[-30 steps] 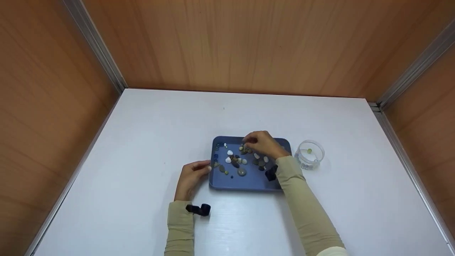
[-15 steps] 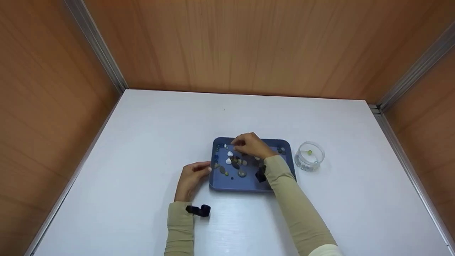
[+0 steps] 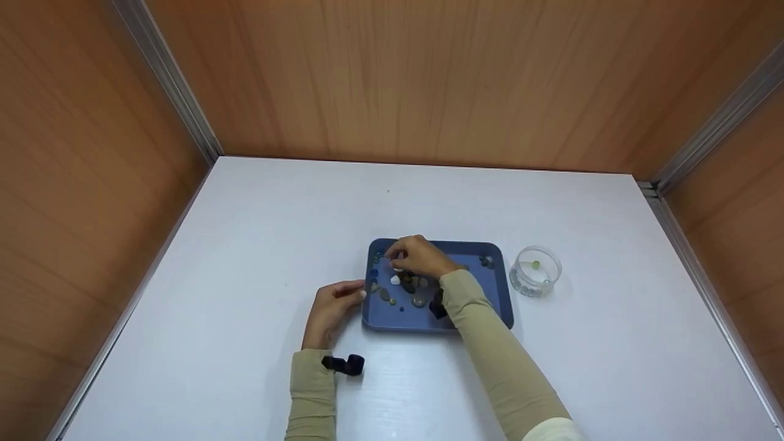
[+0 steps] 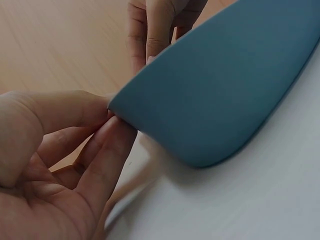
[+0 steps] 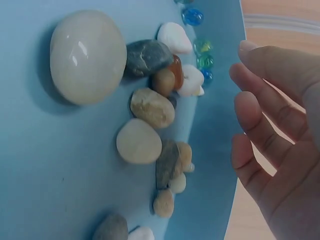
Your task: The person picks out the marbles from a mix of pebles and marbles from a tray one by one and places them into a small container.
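Note:
My left hand (image 3: 332,312) pinches the left rim of a blue tray (image 3: 381,318) between thumb and fingers; the left wrist view shows this pinch close up. Over the tray's far left part is my right hand (image 3: 418,255), fingers spread and slightly bent, with nothing seen between them in the right wrist view. Below it lie mixed pebbles, among them a large beige pebble (image 5: 89,57), a dark grey pebble (image 5: 149,58) and a white pebble (image 5: 174,37). Small glass marbles, including a blue marble (image 5: 193,16), lie along the tray wall. The right hand and sleeve hide some pebbles in the head view.
A round clear plastic container (image 3: 535,247) stands just right of the tray, with a yellow-green marble (image 3: 536,264) and several clear ones inside. Dark marbles (image 3: 486,261) sit in the tray's far right corner. Wood panels (image 3: 398,79) border the white table (image 3: 245,245).
My right hand has moved left across the tray, from its middle toward the far left, uncovering the marbles in the far right corner. My left hand has kept its hold on the rim.

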Demonstrator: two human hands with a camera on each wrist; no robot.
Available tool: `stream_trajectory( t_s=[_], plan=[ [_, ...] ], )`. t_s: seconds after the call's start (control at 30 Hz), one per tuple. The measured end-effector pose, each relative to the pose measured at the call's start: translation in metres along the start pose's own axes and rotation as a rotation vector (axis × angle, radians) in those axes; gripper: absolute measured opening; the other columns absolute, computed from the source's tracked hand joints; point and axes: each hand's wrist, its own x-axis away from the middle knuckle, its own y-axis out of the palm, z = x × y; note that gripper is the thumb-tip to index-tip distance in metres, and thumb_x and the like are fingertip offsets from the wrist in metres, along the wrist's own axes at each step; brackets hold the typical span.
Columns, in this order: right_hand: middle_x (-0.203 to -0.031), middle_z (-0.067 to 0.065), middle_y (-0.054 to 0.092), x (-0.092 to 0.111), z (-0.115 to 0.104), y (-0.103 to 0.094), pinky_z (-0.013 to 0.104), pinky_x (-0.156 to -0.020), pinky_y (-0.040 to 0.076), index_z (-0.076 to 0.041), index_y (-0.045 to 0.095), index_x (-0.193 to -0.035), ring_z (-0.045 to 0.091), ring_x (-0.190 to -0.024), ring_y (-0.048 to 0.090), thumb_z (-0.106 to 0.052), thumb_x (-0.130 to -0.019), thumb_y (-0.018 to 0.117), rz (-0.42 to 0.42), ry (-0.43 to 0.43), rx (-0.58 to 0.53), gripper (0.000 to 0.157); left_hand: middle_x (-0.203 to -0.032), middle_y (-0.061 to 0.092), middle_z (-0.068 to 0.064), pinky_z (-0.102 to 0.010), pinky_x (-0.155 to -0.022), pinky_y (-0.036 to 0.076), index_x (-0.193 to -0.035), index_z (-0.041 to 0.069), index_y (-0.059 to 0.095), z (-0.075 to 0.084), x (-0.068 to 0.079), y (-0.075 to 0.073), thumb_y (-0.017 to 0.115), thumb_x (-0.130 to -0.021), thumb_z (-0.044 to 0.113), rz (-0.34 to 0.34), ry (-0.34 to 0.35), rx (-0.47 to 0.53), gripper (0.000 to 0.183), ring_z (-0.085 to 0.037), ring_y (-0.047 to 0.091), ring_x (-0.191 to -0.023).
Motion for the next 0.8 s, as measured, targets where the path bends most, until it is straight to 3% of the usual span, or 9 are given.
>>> stream_trajectory(
  t_s=[0.3, 0.57, 0.8],
  plan=[
    [-0.106, 0.010, 0.072, -0.010, -0.003, 0.012, 0.033, -0.078, 0.055, -0.005, 0.072, -0.110, 0.017, -0.081, 0.066, -0.009, -0.090, 0.065, -0.032, 0.010, 0.046, 0.022, -0.109, 0.069, -0.011, -0.029, -0.086, 0.054, -0.109, 0.002, 0.071, 0.002, 0.005, -0.002, 0.071, -0.082, 0.004, -0.010, 0.014, 0.036, 0.027, -0.017, 0.064, -0.096],
    [-0.112, 0.009, 0.070, -0.015, -0.007, 0.018, 0.033, -0.083, 0.055, -0.007, 0.071, -0.114, 0.020, -0.097, 0.066, -0.010, -0.090, 0.065, -0.081, 0.054, 0.048, 0.025, -0.107, 0.068, -0.012, -0.027, -0.081, 0.055, -0.109, 0.001, 0.071, 0.002, 0.004, 0.000, 0.071, -0.082, 0.005, -0.010, 0.027, 0.034, 0.028, -0.016, 0.063, -0.092],
    [-0.111, 0.009, 0.071, -0.014, -0.008, 0.022, 0.034, -0.086, 0.055, -0.006, 0.071, -0.113, 0.018, -0.096, 0.066, -0.011, -0.090, 0.066, -0.091, 0.096, 0.064, 0.025, -0.107, 0.069, -0.011, -0.028, -0.082, 0.055, -0.108, 0.004, 0.072, 0.002, 0.005, 0.003, 0.072, -0.082, 0.006, -0.015, 0.021, 0.021, 0.026, -0.015, 0.064, -0.093]
  ],
)
